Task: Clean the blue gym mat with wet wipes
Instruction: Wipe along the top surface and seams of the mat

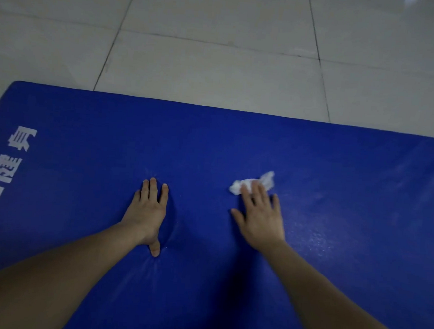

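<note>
The blue gym mat [237,145] fills the lower part of the head view, with white printed characters along its left end. My left hand [148,211] lies flat on the mat with straight fingers, and the padding dents under it. My right hand [260,213] lies flat a little to the right, its straight fingertips pressing a crumpled white wet wipe [254,185] against the mat. Part of the wipe is hidden under those fingers. A faint damp sheen shows on the mat to the right of that hand.
Pale floor tiles [219,49] with dark grout lines spread beyond the mat's far edge. The mat's rounded far-left corner [16,84] is in view. Its right end runs out of frame.
</note>
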{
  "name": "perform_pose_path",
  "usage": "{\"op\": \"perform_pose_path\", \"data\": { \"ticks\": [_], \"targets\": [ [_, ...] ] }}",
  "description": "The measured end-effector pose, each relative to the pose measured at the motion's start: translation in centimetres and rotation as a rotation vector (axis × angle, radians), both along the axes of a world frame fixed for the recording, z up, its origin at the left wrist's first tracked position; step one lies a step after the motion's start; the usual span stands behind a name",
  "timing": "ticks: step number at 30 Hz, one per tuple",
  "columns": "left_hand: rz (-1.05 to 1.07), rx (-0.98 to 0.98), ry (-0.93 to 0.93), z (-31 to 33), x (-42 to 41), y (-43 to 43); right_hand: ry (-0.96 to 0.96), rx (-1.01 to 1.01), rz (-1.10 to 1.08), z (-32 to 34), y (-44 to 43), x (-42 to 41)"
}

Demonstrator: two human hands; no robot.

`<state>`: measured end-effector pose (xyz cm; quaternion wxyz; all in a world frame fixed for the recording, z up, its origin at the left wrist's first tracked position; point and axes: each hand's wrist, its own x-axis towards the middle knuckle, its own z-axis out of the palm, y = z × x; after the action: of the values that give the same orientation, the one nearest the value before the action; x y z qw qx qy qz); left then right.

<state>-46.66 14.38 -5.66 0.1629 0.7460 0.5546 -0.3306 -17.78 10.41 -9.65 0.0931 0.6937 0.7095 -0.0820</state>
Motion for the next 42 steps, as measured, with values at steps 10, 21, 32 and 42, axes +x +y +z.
{"op": "perform_pose_path", "data": {
  "ticks": [10,21,32,42],
  "targets": [
    [-0.038,0.015,0.037,0.0,0.2,0.0,0.084,-0.038,-0.544,0.6,2.5,3.7],
    [-0.110,-0.031,0.144,2.0,1.2,0.5,0.182,-0.079,-0.016,2.3,3.8,-7.5],
    [0.307,-0.094,-0.181,2.3,0.8,10.1,0.136,-0.006,-0.574,3.2,6.9,6.7],
    [0.371,-0.154,-0.129,-0.6,1.1,11.0,0.426,0.108,-0.638,1.3,11.2,-0.7]
  ]
}}
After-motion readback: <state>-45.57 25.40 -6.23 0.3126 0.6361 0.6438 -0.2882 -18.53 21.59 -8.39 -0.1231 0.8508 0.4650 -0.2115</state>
